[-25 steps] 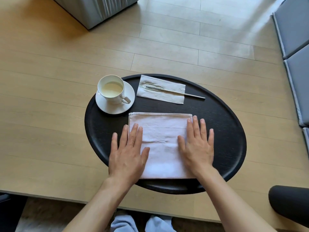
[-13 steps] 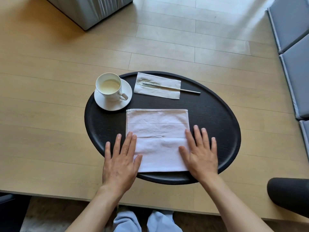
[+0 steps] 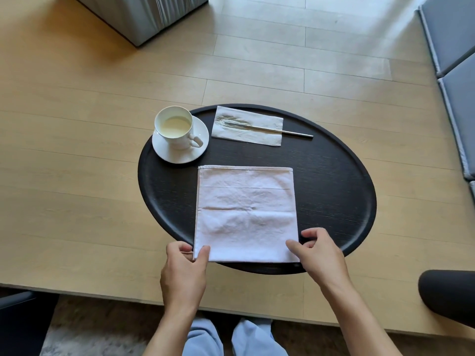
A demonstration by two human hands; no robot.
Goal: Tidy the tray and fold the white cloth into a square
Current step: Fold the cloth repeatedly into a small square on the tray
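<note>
Matt black wood-grain tray [image 3: 334, 191], creased white cloth [image 3: 245, 214] (soft weave), glossy ceramic cup [image 3: 174, 129], shiny metal fork [image 3: 270, 129].

A pale wooden surface [image 3: 77, 176] of long planks fills the view, brighter towards the far right. A grey ribbed block [image 3: 144, 14] stands at the far edge. Grey cushions [image 3: 455, 47] with pale piping line the right side. A dark rounded armrest [image 3: 449, 294] shows at lower right.

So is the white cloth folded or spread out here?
Folded: the white cloth lies flat on the round black tray as a near-square rectangle, layered hems along its far edge, crease lines crossing it.
</note>
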